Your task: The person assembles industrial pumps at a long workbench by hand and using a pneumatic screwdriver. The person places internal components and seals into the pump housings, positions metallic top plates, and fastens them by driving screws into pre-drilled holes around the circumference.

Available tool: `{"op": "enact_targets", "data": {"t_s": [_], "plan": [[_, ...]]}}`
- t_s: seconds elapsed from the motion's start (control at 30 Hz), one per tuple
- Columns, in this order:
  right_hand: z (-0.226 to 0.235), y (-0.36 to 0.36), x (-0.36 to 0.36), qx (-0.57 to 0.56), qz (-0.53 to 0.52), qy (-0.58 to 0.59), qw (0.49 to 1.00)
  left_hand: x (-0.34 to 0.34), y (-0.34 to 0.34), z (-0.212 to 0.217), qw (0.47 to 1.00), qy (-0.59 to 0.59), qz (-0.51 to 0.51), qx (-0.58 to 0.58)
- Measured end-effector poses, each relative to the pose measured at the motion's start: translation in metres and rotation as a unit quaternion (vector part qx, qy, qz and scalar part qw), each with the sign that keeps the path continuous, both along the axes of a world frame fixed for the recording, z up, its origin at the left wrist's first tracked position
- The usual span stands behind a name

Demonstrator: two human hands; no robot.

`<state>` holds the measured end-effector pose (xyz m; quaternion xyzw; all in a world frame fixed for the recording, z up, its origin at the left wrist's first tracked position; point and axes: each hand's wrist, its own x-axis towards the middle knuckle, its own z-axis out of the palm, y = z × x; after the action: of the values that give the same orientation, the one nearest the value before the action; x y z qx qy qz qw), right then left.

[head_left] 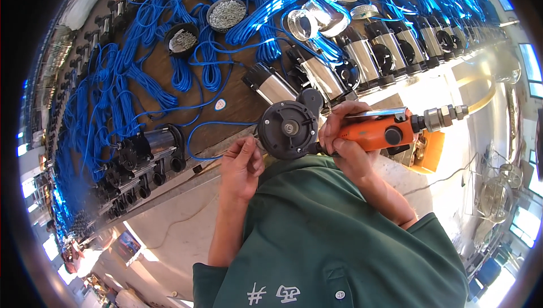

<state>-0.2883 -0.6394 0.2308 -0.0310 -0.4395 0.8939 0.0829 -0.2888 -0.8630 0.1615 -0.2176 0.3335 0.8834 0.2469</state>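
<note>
My right hand (349, 141) is wrapped round an orange air screwdriver (370, 133), which lies sideways with its hose fitting to the right. Its tip end points left, by the lower right edge of a round black pump housing (281, 144); whether the two touch is hidden. Several small screws show on the housing's face around a central shaft. At the housing's left edge, my left hand (242, 166) has its fingers curled in and thumb pressed against them. Anything pinched there is too small to make out. A blue cable (195, 152) loops out from behind the housing to the left.
Silver-and-black pumps (362, 53) stand in a row at the back right. More pumps (150, 144) lie at the left among bundled blue cables (124, 90). Two dark bowls of small metal parts (226, 14) sit on the brown bench. An orange box (432, 152) is below right.
</note>
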Motion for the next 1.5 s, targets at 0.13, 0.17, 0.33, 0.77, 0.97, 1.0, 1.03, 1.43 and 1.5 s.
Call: {"op": "enact_targets", "data": {"t_s": [0.13, 0.17, 0.33, 0.77, 0.97, 1.0, 1.03, 1.43, 1.5], "plan": [[-0.006, -0.003, 0.000, 0.008, 0.005, 0.002, 1.000, -0.001, 0.016, 0.020, 0.995, -0.045, 0.021, -0.084], [-0.007, -0.003, 0.001, 0.021, 0.008, 0.009, 1.000, -0.001, 0.017, 0.023, 0.993, -0.048, 0.032, -0.100], [-0.011, 0.000, 0.004, 0.068, 0.018, 0.037, 0.997, 0.003, 0.004, 0.016, 0.997, -0.032, 0.038, -0.052], [-0.008, -0.005, -0.002, 0.152, 0.077, 0.084, 0.982, 0.007, 0.012, 0.011, 0.999, -0.006, 0.042, -0.028], [0.019, -0.007, 0.001, 0.050, 0.059, 0.076, 0.994, 0.014, 0.012, 0.024, 1.000, 0.019, -0.011, -0.007], [0.026, -0.009, -0.001, 0.012, 0.052, 0.096, 0.994, 0.016, 0.015, 0.028, 1.000, 0.015, -0.021, -0.003], [0.031, -0.013, -0.003, -0.003, 0.043, 0.106, 0.993, 0.017, 0.020, 0.032, 0.999, 0.013, -0.031, 0.002], [0.036, -0.028, -0.013, -0.080, 0.018, 0.079, 0.993, 0.025, 0.028, 0.033, 0.995, -0.016, -0.006, 0.100], [0.034, -0.028, -0.015, -0.075, 0.022, 0.088, 0.993, 0.025, 0.028, 0.033, 0.995, -0.013, -0.002, 0.103]]}}
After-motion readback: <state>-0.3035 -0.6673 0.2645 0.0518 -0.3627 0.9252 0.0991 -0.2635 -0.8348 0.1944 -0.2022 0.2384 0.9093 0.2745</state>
